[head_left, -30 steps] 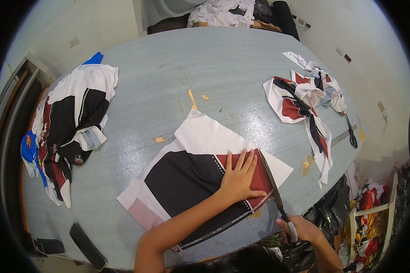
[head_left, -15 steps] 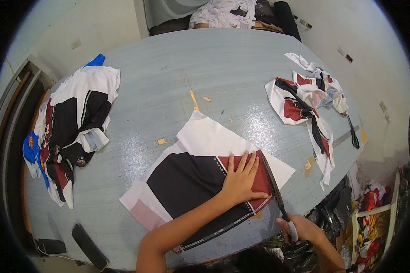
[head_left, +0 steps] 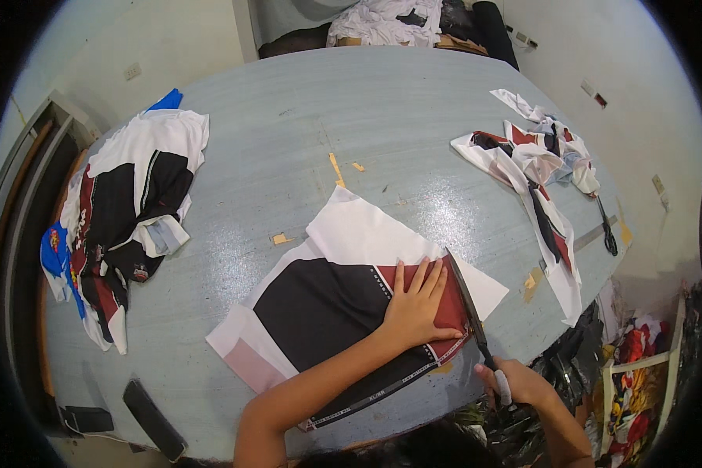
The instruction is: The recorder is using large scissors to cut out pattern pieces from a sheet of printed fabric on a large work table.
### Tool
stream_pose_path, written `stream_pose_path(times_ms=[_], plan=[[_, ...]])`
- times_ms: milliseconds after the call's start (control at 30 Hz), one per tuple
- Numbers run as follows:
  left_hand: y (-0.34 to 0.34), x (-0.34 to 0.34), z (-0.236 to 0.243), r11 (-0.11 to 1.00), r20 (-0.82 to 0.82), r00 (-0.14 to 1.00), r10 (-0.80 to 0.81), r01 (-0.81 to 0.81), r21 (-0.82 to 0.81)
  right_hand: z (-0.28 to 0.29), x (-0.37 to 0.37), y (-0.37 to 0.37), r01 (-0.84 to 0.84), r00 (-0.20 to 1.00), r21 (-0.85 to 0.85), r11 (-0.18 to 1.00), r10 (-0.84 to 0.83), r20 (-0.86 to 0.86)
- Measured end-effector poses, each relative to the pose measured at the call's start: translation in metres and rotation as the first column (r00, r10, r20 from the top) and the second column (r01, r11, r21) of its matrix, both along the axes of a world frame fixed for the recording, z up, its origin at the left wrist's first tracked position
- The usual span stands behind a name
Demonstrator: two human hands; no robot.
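A cut fabric panel (head_left: 320,300) in black, white and dark red lies flat near the front of the table, a narrow printed band along its near edge. My left hand (head_left: 413,316) rests palm down on its dark red part with the fingers spread. My right hand (head_left: 521,384) is wrapped round the handles of large dark scissors (head_left: 476,331). Their blades run along the panel's right side, between the dark red part and a white corner (head_left: 483,291). The handle loops are partly hidden by my fingers, which show a pale wrapping.
Printed garment pieces (head_left: 117,195) lie heaped at the left of the grey table (head_left: 273,132). Crumpled offcuts (head_left: 534,160) and another pair of scissors (head_left: 609,238) are at the right. A black phone-like slab (head_left: 154,419) lies near left. A rack of cloth (head_left: 639,363) stands lower right.
The offcut heap at the right has slumped; its long white-edged strip has slid toward the near right. My hands and the scissors stay nearly in place. The whole view has shifted slightly.
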State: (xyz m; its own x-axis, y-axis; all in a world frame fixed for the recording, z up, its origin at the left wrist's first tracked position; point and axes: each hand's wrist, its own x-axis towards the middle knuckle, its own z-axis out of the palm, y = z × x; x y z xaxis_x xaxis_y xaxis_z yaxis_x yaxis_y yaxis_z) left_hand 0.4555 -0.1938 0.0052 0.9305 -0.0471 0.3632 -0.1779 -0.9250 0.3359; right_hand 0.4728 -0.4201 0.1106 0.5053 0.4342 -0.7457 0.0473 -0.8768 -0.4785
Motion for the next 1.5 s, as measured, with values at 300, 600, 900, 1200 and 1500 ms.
stream_pose_path(times_ms=[300, 600, 900, 1200, 1500], plan=[[0.001, 0.0, 0.0, 0.998, -0.03, 1.0, -0.006, 0.007, 0.056, -0.01, -0.001, -0.013, 0.078, 0.996, 0.129, 0.989, -0.082, 0.026], [0.006, -0.008, 0.009, 0.999, -0.171, 0.984, -0.049, 0.052, 0.013, -0.025, 0.011, -0.081, 0.383, 0.915, 0.257, 0.887, -0.403, 0.027], [0.023, -0.056, 0.042, 0.951, -0.382, 0.884, 0.27, -0.308, -0.039, -0.055, -0.009, -0.104, 0.482, 0.818, 0.479, 0.734, -0.573, 0.054], [0.036, -0.097, 0.025, 0.924, -0.311, 0.875, 0.372, -0.382, 0.03, -0.068, -0.011, -0.099, 0.426, 0.807, 0.4, 0.811, -0.541, 0.238], [0.04, -0.114, 0.009, 0.906, -0.192, 0.886, 0.423, -0.414, 0.084, -0.109, 0.0, -0.117, 0.252, 0.716, 0.29, 0.923, -0.379, 0.586]])
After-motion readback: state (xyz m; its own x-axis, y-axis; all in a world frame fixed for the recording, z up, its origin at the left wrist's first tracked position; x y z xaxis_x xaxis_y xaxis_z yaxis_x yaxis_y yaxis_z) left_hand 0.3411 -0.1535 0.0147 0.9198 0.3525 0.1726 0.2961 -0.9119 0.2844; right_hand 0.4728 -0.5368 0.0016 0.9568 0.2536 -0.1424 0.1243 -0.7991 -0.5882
